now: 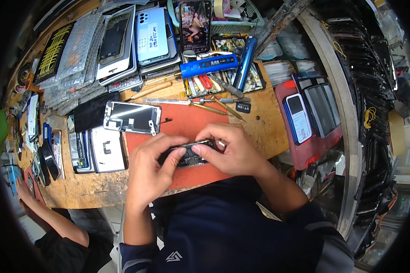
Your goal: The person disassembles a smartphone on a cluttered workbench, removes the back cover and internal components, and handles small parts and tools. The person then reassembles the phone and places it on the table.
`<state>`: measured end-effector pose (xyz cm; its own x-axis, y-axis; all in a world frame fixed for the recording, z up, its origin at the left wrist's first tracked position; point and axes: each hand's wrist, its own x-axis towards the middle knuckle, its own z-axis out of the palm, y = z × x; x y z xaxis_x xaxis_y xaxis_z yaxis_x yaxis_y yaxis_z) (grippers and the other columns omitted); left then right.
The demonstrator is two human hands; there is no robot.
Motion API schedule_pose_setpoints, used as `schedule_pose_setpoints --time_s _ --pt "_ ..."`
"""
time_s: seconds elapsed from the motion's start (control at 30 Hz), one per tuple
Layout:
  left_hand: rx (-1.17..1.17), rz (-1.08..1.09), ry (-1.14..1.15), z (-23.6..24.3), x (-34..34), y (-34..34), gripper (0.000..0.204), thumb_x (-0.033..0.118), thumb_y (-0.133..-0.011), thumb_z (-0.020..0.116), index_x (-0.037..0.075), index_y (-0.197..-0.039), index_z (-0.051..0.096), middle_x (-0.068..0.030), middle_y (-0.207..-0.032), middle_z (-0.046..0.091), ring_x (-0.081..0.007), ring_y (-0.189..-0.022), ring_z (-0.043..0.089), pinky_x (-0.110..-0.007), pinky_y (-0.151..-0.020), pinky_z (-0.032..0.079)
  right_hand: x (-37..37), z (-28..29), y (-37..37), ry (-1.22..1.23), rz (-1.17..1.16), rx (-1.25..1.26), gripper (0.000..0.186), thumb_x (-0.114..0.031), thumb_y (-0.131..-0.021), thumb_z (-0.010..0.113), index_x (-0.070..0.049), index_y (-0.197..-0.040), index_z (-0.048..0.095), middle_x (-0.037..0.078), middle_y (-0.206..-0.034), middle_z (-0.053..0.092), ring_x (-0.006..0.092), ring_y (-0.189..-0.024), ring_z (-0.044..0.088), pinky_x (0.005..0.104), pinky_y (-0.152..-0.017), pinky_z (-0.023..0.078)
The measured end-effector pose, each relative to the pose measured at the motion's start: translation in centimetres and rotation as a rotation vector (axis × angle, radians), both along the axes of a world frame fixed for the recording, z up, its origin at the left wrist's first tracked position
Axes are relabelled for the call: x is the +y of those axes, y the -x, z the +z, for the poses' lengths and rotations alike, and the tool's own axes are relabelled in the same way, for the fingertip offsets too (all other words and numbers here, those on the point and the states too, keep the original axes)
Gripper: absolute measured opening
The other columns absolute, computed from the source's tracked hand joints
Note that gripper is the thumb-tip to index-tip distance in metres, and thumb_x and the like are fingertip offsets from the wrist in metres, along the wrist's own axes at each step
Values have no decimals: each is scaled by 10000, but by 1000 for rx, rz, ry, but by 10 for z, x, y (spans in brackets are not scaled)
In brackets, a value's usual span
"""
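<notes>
An opened phone body (190,156) with its insides showing sits in both my hands above a red work mat (187,123). My left hand (151,169) grips its left end, thumb laid over the top. My right hand (228,149) holds the right end, fingers curled along the upper edge. A detached phone screen (132,117) lies face down on the mat's far left corner, a small black part (167,120) beside it.
A wooden bench (264,132) carries stacked phones and screens (118,41), blue tools (208,65), screwdrivers (209,108) and a lit phone (195,25). A red tray (305,154) with phones stands right. Another person's arm (50,218) reaches in at lower left.
</notes>
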<state>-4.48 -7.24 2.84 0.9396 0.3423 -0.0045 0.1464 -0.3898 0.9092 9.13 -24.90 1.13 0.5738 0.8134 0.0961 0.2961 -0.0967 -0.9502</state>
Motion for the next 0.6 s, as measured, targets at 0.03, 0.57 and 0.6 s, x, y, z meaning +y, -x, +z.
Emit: schedule_pose_setpoints --time_s 0.03,0.57,0.6 --pt "29 61 -9 -2 -1 1 151 42 -917 760 -8 -1059 774 -132 -897 730 -322 -825 692 -391 -777 529 1 -2 2 18 -16 29 106 -107 -941 812 -60 -985 729 -62 -690 547 13 -569 382 255 -503 283" --pt "20 148 -310 -16 -26 5 157 101 -803 853 49 -907 747 -70 -853 682 -284 -903 566 -402 -857 427 -10 -19 4 49 -45 11 168 -52 -852 807 -38 -835 641 -35 -721 544 10 -572 410 263 -502 306" --pt "16 150 -313 -16 -27 5 163 103 -800 857 49 -906 746 -70 -853 681 -286 -908 565 -404 -862 427 -9 -20 5 39 -47 24 180 -44 -848 806 -36 -824 628 -29 -730 548 11 -580 421 263 -505 317"
